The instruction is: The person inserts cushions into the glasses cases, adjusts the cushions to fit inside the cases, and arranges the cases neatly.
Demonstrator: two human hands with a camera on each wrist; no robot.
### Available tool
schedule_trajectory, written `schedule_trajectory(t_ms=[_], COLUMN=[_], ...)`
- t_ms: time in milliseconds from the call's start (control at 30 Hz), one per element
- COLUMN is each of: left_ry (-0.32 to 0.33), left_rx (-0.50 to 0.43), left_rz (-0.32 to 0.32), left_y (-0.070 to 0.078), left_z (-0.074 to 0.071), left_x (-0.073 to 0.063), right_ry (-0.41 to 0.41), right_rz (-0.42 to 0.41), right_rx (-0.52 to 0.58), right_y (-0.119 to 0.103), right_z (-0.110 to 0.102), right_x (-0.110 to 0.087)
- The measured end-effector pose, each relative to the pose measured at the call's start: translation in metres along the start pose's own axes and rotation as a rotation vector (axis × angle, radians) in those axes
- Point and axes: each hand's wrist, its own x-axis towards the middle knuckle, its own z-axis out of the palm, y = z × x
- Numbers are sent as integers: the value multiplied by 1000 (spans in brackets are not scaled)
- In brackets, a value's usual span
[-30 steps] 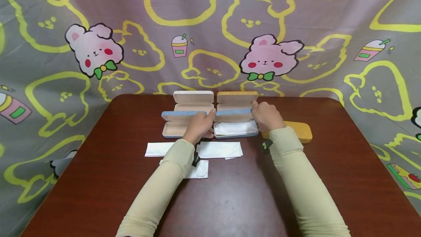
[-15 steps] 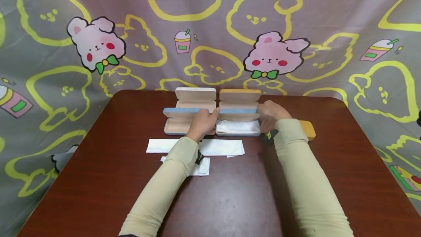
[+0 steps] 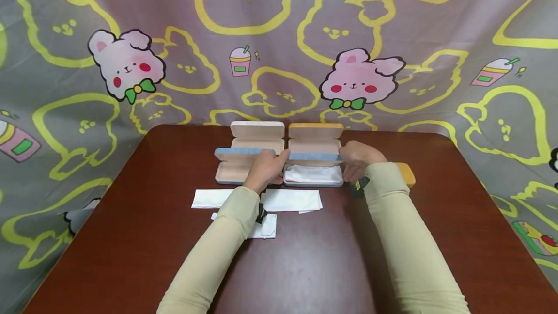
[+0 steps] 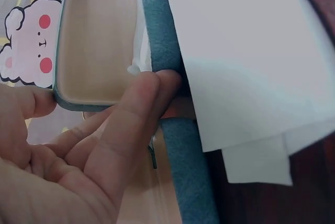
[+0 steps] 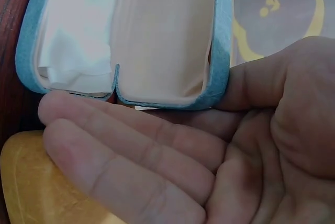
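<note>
Right-hand blue case [image 3: 314,157] stood open on the worktop [image 3: 314,260], white cloth [image 3: 313,173] inside. Left grip [image 3: 266,167] and right grip [image 3: 360,156] held its opposite ends.

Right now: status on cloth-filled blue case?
Left hand, right hand touching blue case, opposite ends. Open, white cloth inside. Closed orange case by right hand.

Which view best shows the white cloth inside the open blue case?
The head view: the white cloth shows end to end. The right wrist view shows one end close up; the left wrist, only a sliver.
</note>
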Motion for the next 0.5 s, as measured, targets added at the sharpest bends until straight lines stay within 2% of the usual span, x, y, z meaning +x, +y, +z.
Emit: schedule_trajectory(t_ms=[67,267,500], left_ry=[-6,15,-13], left_rx=[-8,-9,-17], left_rz=[6,51,31], left_y=[-1,-1,-2], left_z=[0,-1,2], left_x=[-2,-3,-2], right_ry=[-1,12,24], right_rz=[5,-53,-56], right_rx=[-21,-153,-157], right_y=[1,-1,6], right_z=[1,-1,1], right_x=[-1,1,3])
